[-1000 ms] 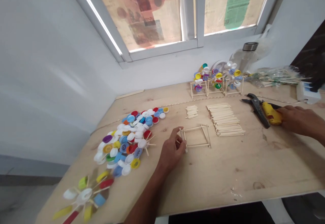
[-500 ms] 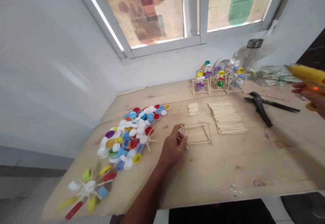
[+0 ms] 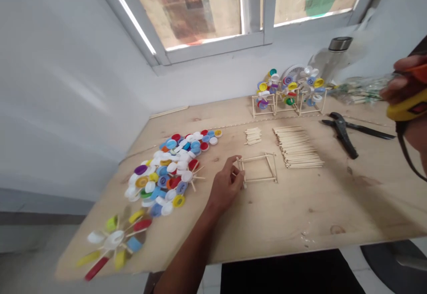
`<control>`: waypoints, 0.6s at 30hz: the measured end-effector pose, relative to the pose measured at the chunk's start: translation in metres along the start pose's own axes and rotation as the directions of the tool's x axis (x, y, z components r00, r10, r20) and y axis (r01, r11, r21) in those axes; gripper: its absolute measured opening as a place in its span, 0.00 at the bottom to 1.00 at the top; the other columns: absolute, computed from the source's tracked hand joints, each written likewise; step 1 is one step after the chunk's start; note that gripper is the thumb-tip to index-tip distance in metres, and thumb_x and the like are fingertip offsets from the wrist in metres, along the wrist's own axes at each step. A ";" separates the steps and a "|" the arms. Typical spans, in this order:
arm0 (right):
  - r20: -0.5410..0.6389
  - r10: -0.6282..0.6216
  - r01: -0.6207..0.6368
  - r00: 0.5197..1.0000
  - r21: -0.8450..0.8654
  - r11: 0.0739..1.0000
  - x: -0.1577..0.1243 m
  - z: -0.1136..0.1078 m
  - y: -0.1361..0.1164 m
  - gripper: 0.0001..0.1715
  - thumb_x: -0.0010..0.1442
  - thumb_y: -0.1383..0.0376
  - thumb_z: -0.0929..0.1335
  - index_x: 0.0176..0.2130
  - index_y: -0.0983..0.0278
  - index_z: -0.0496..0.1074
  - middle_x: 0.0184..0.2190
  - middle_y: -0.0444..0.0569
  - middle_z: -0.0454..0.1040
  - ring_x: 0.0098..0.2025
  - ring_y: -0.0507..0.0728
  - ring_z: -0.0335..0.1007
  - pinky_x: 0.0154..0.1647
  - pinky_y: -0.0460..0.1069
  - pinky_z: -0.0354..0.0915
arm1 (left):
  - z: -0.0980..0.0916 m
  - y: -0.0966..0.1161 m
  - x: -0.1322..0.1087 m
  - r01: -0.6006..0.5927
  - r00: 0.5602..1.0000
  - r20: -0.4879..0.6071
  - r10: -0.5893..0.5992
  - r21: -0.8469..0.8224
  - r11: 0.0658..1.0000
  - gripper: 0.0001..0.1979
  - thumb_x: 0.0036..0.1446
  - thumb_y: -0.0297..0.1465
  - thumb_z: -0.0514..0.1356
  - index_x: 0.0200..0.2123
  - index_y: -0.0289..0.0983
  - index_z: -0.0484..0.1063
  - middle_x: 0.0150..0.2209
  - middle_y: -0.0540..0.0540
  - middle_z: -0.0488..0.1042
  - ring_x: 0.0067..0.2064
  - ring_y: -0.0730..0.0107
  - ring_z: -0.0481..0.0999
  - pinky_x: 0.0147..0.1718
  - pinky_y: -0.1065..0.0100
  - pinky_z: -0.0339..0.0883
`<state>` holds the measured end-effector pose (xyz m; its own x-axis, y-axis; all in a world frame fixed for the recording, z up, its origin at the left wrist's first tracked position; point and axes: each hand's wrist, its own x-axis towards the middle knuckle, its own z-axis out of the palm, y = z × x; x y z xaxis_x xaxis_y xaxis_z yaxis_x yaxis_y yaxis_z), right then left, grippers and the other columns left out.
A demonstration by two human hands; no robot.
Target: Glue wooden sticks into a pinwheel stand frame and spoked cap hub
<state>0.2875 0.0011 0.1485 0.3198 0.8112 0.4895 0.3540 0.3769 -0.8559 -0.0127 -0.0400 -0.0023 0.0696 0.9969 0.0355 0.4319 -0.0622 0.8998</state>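
My left hand (image 3: 227, 183) pinches the left end of a stick frame (image 3: 259, 179), a small box shape of thin wooden sticks standing on the table. High at the right edge, my right hand (image 3: 400, 82) grips a yellow and orange glue gun (image 3: 407, 106) with a black cord. The gun is partly cut off by the picture's edge, and its nozzle does not show now. A small bundle of short sticks (image 3: 253, 136) and a larger row of longer sticks (image 3: 298, 147) lie just beyond the frame.
Bottle caps (image 3: 173, 169) lie heaped on the left. Nearer stands a cap wheel (image 3: 114, 240). Finished-looking cap wheels on stick stands (image 3: 289, 94) line the wall beside a bottle (image 3: 337, 58). Black-handled pliers (image 3: 342, 134) rest at right on the wooden table (image 3: 273, 227).
My right hand has turned the glue gun, so its nozzle no longer points left into view. My left hand stays on the stick frame. The view has shifted slightly.
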 end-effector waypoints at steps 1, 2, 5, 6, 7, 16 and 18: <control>0.005 0.003 -0.003 1.000 0.066 0.998 0.002 -0.002 0.000 0.17 0.56 0.63 0.56 0.40 0.61 0.70 0.55 0.51 0.62 0.59 0.63 0.58 0.37 0.53 0.64 | 0.000 0.000 0.000 -0.003 1.000 0.000 0.003 0.005 1.000 0.20 0.56 0.33 0.54 0.52 0.38 0.61 0.23 0.54 0.68 0.22 0.74 0.72 0.23 0.74 0.63; 0.008 0.025 -0.026 1.000 0.149 0.988 0.003 -0.003 0.000 0.15 0.55 0.64 0.58 0.38 0.62 0.70 0.55 0.52 0.62 0.60 0.64 0.57 0.37 0.52 0.64 | 0.000 0.001 0.000 -0.006 1.000 0.001 0.006 0.011 1.000 0.19 0.56 0.33 0.54 0.52 0.38 0.61 0.23 0.54 0.68 0.22 0.74 0.72 0.23 0.74 0.63; 0.044 0.135 -0.142 0.990 0.282 0.949 0.000 -0.001 0.006 0.13 0.52 0.67 0.60 0.36 0.61 0.69 0.51 0.53 0.65 0.58 0.63 0.58 0.36 0.52 0.64 | 0.000 0.003 -0.001 -0.012 1.000 0.005 0.012 0.017 1.000 0.19 0.57 0.34 0.53 0.52 0.37 0.61 0.23 0.54 0.69 0.22 0.73 0.72 0.24 0.73 0.63; 0.065 0.166 -0.178 0.984 0.309 0.934 -0.004 0.003 0.008 0.12 0.50 0.68 0.61 0.35 0.60 0.69 0.49 0.52 0.66 0.55 0.63 0.61 0.34 0.52 0.64 | 0.000 0.004 -0.001 -0.011 1.000 0.004 0.011 0.010 1.000 0.19 0.57 0.34 0.53 0.52 0.37 0.61 0.22 0.54 0.69 0.22 0.73 0.72 0.24 0.73 0.64; 0.102 0.194 -0.217 0.976 0.335 0.917 -0.009 0.007 0.012 0.11 0.49 0.68 0.62 0.35 0.60 0.69 0.46 0.52 0.67 0.52 0.62 0.64 0.33 0.52 0.65 | 0.000 0.005 -0.002 -0.008 1.000 0.002 0.008 0.000 1.000 0.19 0.57 0.34 0.53 0.52 0.38 0.61 0.22 0.55 0.69 0.22 0.73 0.72 0.25 0.73 0.64; 0.723 0.169 -0.429 0.670 0.191 0.883 -0.063 0.038 0.059 0.09 0.54 0.57 0.69 0.35 0.57 0.74 0.33 0.46 0.74 0.33 0.55 0.71 0.35 0.49 0.68 | 0.001 0.005 -0.002 -0.013 1.000 -0.006 0.013 0.003 1.000 0.18 0.58 0.33 0.52 0.52 0.37 0.61 0.21 0.54 0.69 0.22 0.74 0.71 0.25 0.74 0.64; 0.790 0.124 -0.340 0.600 0.111 0.934 -0.069 0.040 0.066 0.11 0.55 0.55 0.68 0.36 0.56 0.74 0.35 0.46 0.75 0.36 0.56 0.71 0.38 0.50 0.68 | 0.000 0.005 -0.002 -0.017 1.000 -0.008 0.017 0.009 1.000 0.18 0.59 0.33 0.52 0.52 0.37 0.61 0.21 0.54 0.69 0.22 0.74 0.71 0.25 0.74 0.64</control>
<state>0.2537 -0.0123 0.0518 -0.4589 0.8868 0.0555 0.1241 0.1258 -0.9843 -0.0106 -0.0422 0.0016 0.0694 0.9961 0.0541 0.4387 -0.0792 0.8951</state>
